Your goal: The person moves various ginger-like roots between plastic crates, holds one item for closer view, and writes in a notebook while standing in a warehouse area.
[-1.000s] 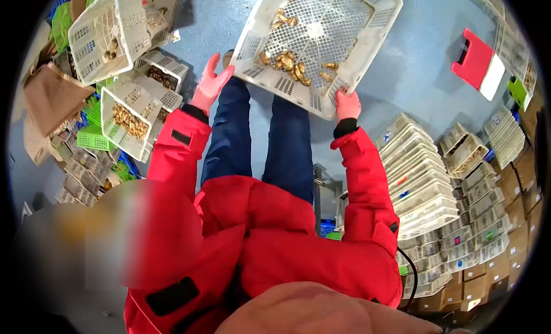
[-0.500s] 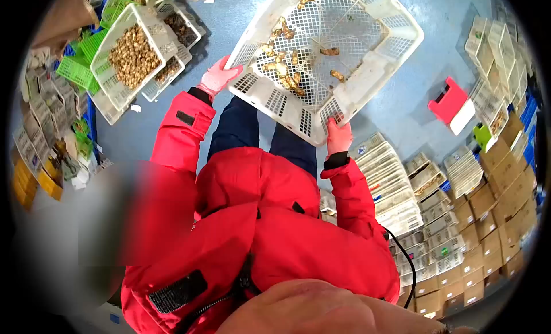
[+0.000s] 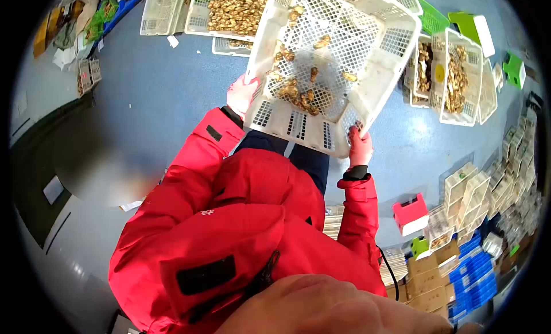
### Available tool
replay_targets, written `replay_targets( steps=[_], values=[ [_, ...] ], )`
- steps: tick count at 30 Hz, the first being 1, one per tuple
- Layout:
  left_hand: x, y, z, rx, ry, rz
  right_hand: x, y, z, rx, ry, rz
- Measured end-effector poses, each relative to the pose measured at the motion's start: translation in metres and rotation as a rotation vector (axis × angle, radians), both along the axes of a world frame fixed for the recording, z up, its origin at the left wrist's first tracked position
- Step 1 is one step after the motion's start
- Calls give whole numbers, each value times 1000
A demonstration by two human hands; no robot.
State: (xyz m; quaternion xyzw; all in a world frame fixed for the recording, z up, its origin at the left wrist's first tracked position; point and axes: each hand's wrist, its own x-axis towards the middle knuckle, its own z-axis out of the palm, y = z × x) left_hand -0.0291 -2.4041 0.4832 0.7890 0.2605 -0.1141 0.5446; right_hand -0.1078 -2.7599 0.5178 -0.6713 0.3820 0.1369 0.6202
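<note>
Both my hands hold a white plastic crate (image 3: 367,98) with latticed sides and floor, tilted out in front of my legs. My left hand (image 3: 242,95) is closed on its left rim near the corner. At the near right corner, my right hand (image 3: 360,147) grips the rim, with some fingers hidden by the crate wall. Several small knobbly golden-brown pieces (image 3: 293,92) lie scattered inside, mostly toward the left and near side. Their exact kind is unclear.
Ahead left stands a white crate full of similar pieces (image 3: 236,12). More part-filled crates (image 3: 457,81) stand at the right, near green boxes (image 3: 473,30). A red-and-white stool (image 3: 410,214), stacked crates (image 3: 468,190) and cardboard boxes (image 3: 427,282) are at lower right.
I have turned to the left, so the surroundings swing clockwise in view. The crate stays in both hands; some pieces inside have shifted. The full crate now appears ahead instead of at far left.
</note>
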Motion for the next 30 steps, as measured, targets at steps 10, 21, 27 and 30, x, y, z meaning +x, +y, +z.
replay_targets(
  steps=[10,21,27,30],
  values=[
    [-14,18,-18,-231,28,398,131,24,69,-731,-699,437],
    [56,72,-43,-189,68,481,289,216,-32,-396,-253,668],
    [100,87,-6,139,130,266,351,317,-92,-1019,-81,814],
    [99,100,-34,6,134,297,373,316,-127,-990,90,821]
  ],
)
